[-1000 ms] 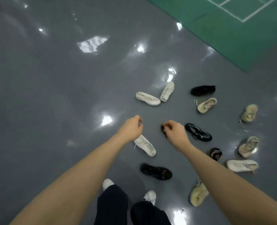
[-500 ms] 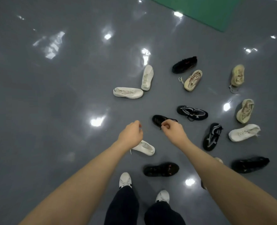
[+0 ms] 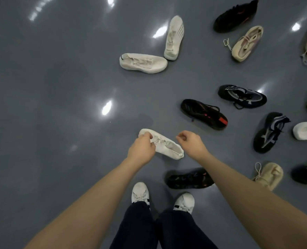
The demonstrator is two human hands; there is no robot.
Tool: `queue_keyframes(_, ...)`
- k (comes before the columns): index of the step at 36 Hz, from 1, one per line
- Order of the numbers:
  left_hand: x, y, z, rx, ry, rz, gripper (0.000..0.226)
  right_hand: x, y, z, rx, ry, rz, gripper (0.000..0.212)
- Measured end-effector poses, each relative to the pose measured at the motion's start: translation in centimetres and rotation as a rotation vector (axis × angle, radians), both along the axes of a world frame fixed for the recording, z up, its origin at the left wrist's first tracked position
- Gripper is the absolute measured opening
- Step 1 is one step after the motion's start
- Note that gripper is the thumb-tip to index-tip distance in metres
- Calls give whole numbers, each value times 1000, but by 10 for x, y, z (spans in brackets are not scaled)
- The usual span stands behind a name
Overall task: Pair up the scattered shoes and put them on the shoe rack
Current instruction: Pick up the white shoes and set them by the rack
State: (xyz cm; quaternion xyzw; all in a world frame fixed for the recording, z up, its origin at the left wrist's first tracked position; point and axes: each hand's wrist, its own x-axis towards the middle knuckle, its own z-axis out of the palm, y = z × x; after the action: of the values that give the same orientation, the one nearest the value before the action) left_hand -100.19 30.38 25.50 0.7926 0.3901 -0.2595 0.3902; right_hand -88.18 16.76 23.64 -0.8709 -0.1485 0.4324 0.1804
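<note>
Floor (image 3: 50,105): grey, glossy, with glare spots. No shoe rack is in view.

White shoe in hand (image 3: 164,146): lying just ahead of your feet, toe to the upper left, heel to the lower right. Your left hand (image 3: 141,150) is over its toe half, fingers (image 3: 147,136) curled down at the laces; whether they pinch the lace or the upper cannot be told. Your right hand (image 3: 192,142) hovers just beside the shoe's far edge, fingers curled loosely, holding nothing and apparently not touching it.

Likely mates: two white shoes (image 3: 143,62) and (image 3: 174,37), touching at one end, farther out on the floor. Which one matches is a judgement to make by comparing sole and knit.

Others, well apart to your right:
- black shoe with red tab (image 3: 204,114)
- black shoe with grey stripes (image 3: 242,96), and another (image 3: 268,133)
- black shoe near your right foot (image 3: 189,178)
- black shoe at top (image 3: 236,15)
- beige shoes (image 3: 247,43) and (image 3: 268,175)

Handling advice: take hold by the collar or the upper, not by a lace alone, or the shoe will swing and may slip free. Keep your right hand free for the matching shoe. Check left against right before you carry the pair off.
</note>
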Motion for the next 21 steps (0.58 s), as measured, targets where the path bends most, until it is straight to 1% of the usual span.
queue_keyframes(3, -2, -4, -44, 6, -2, -6, 34, -2, 1, -46, -18, -29, 56, 25)
queue_keyframes(6, -1, -7, -92, 26, -12, -12, 33, -4, 2, -98, -57, -55, 140, 33)
queue_keyframes(10, 6, -5, -157, 104, -29, -114, 35, -6, 7, -163, -93, -89, 272, 47)
queue_keyframes(13, 10, -4, -201, 146, -39, -160, 42, -9, 14, -208, -117, -91, 320, 52)
queue_keyframes(15, 11, -3, -221, 157, -47, -159, 45, -10, 18, -229, -128, -88, 352, 50)
queue_keyframes(16, 12, -2, -230, 165, -52, -161, 44, -12, 21, -239, -130, -95, 372, 46)
queue_keyframes(19, 13, 1, -250, 194, -78, -201, 41, -17, 32, -257, -122, -163, 345, 22)
queue_keyframes(21, 10, 3, -251, 203, -84, -219, 41, -21, 36, -257, -131, -192, 300, 23)
